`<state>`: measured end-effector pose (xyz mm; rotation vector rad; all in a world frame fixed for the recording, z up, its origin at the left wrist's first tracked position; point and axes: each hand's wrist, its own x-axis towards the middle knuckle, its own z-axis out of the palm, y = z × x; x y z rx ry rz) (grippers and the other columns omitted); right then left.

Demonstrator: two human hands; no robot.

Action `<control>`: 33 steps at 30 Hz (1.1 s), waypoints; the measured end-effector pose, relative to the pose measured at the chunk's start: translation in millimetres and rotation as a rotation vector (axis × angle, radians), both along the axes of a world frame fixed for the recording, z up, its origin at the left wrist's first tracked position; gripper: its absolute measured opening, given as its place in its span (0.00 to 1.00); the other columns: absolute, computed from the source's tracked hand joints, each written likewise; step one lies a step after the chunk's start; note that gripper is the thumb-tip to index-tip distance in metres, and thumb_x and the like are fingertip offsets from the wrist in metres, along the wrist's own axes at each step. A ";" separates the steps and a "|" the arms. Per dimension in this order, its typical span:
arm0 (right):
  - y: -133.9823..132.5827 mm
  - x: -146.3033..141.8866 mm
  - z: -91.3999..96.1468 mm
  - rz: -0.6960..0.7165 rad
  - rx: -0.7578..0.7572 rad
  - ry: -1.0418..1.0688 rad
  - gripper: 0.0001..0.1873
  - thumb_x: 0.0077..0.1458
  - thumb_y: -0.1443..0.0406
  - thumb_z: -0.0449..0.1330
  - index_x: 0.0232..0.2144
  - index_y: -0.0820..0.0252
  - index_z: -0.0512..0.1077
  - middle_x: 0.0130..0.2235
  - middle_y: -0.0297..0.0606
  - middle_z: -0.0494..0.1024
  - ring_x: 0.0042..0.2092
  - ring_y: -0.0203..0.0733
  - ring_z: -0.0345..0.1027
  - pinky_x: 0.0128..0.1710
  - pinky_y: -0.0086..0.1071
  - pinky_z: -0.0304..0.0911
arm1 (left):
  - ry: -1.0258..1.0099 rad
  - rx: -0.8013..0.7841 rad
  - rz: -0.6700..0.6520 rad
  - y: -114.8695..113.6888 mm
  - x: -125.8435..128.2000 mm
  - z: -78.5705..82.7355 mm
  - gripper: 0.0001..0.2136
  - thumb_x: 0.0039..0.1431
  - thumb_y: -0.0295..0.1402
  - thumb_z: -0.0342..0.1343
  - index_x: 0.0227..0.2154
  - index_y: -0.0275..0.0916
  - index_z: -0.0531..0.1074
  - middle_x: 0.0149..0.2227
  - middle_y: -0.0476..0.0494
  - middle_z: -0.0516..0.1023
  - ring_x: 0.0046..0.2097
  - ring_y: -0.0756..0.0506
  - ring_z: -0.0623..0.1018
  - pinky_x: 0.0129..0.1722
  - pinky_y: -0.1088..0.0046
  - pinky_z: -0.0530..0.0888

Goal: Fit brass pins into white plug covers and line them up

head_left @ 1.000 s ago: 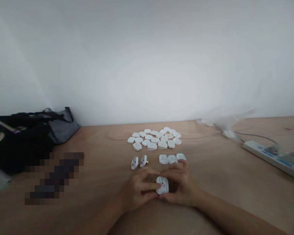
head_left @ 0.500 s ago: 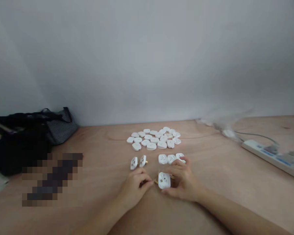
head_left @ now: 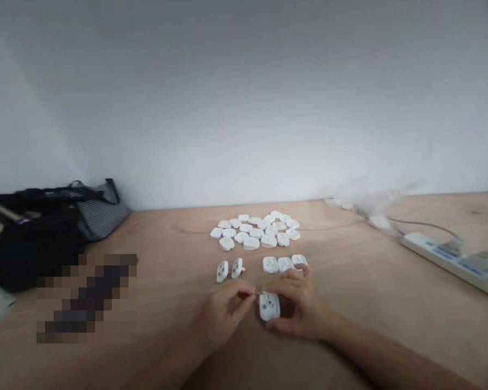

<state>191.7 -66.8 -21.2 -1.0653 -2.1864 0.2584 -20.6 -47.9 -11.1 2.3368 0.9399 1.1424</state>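
Note:
My right hand (head_left: 299, 303) grips a white plug housing (head_left: 269, 307) between thumb and fingers, its face with small openings turned up. My left hand (head_left: 230, 306) is closed in a pinch at the housing's upper left edge; what sits between its fingertips is too small to make out. Just beyond my left hand two white plug pieces (head_left: 223, 271) stand tilted on brass-coloured pins. Behind my right fingers, white plug housings (head_left: 270, 264) lie in a short row, the rightmost partly covered by a finger.
Several white plug covers (head_left: 251, 243) are spread farther back on the wooden table (head_left: 166, 303). A power strip (head_left: 451, 260) with cables lies at the right, by a clear plastic bag (head_left: 370, 208). Black bags (head_left: 32, 233) and a pixelated dark object (head_left: 93, 298) occupy the left.
The housing in my right hand has moved slightly left and nearer, and turned a little. My left fingertips have risen from beside the housing to its upper left edge.

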 end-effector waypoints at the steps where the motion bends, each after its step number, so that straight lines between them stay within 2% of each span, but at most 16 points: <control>1: -0.2 -0.6 0.3 0.005 -0.001 0.005 0.25 0.39 0.52 0.66 0.41 0.50 0.71 0.36 0.33 0.78 0.42 0.47 0.67 0.52 0.48 0.40 | -0.002 0.006 -0.018 -0.8 0.8 0.5 0.04 0.56 0.25 0.54 0.31 0.37 0.73 0.32 0.47 0.78 0.35 0.48 0.77 0.37 0.75 0.73; 7: -0.1 -1.9 -3.1 -0.009 0.010 0.051 0.27 0.37 0.52 0.67 0.42 0.51 0.71 0.35 0.34 0.77 0.41 0.46 0.67 0.52 0.48 0.41 | 0.065 0.067 -0.148 -2.5 2.2 3.6 0.07 0.58 0.24 0.53 0.34 0.37 0.76 0.35 0.43 0.79 0.36 0.47 0.79 0.37 0.75 0.75; 12: 0.5 -1.0 -7.8 -0.018 0.044 0.050 0.30 0.37 0.51 0.67 0.43 0.52 0.69 0.37 0.34 0.77 0.42 0.46 0.67 0.54 0.48 0.39 | 0.092 0.134 -0.161 -2.5 3.4 4.3 0.08 0.58 0.25 0.53 0.34 0.38 0.77 0.35 0.42 0.80 0.35 0.48 0.79 0.35 0.76 0.75; 19: 1.2 -2.1 -10.5 -0.020 0.091 0.030 0.30 0.36 0.49 0.66 0.42 0.54 0.70 0.36 0.36 0.77 0.41 0.47 0.67 0.52 0.47 0.43 | 0.071 0.216 -0.161 -2.6 5.4 7.6 0.08 0.58 0.25 0.54 0.34 0.39 0.78 0.32 0.42 0.81 0.34 0.47 0.79 0.35 0.73 0.76; 24: -0.1 -3.0 -8.6 0.016 0.085 0.039 0.31 0.36 0.49 0.67 0.43 0.53 0.69 0.37 0.36 0.77 0.41 0.47 0.67 0.52 0.48 0.42 | 0.031 0.189 -0.181 -3.3 7.1 7.0 0.07 0.58 0.25 0.54 0.34 0.39 0.77 0.31 0.42 0.81 0.34 0.47 0.78 0.35 0.73 0.75; 27: -0.7 -2.9 -6.0 0.048 0.065 0.057 0.33 0.36 0.51 0.67 0.45 0.53 0.67 0.36 0.35 0.77 0.41 0.47 0.67 0.52 0.49 0.42 | 0.005 0.157 -0.149 -1.7 6.6 2.0 0.06 0.58 0.26 0.55 0.34 0.38 0.77 0.32 0.43 0.80 0.35 0.46 0.78 0.36 0.72 0.75; 31: -0.7 -3.0 -5.2 0.026 0.069 0.075 0.33 0.36 0.51 0.68 0.45 0.53 0.68 0.35 0.35 0.76 0.41 0.47 0.67 0.53 0.50 0.42 | -0.020 0.188 -0.123 0.7 5.6 -0.3 0.06 0.58 0.28 0.56 0.36 0.39 0.77 0.33 0.43 0.80 0.36 0.46 0.78 0.38 0.70 0.75; 33: -0.4 -3.2 -5.9 0.007 0.067 0.069 0.34 0.35 0.50 0.67 0.45 0.53 0.67 0.36 0.35 0.76 0.41 0.47 0.68 0.52 0.49 0.43 | 0.012 0.213 -0.154 1.1 5.1 1.7 0.07 0.58 0.30 0.56 0.37 0.40 0.77 0.35 0.42 0.80 0.38 0.45 0.77 0.39 0.68 0.74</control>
